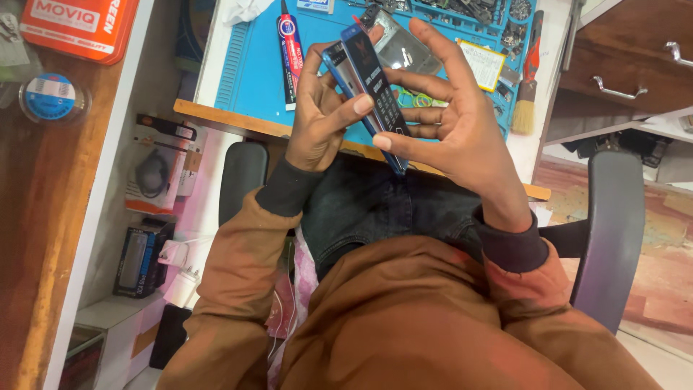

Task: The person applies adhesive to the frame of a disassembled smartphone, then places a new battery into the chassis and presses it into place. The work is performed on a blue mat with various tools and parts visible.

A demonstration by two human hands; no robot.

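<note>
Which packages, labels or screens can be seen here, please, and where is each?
Phone: held between left hand and right hand, slim, blue-edged, dark screen.
Orange package: top left, flat, white label.
Glue tube: on blue mat, black, red label.
Boxed item: shelf left, black and white.
Yellow-edged label: mat right, rectangular.

Clamped between the left hand and right hand, the slim phone shows a glossy dark face with a smooth blue plastic edge. Beyond the grip lies a matt blue rubbery mat on a pale wooden desk edge — beside it a glossy glue tube and a bristle brush. Below the grip, jeans of rough dark denim.
</note>
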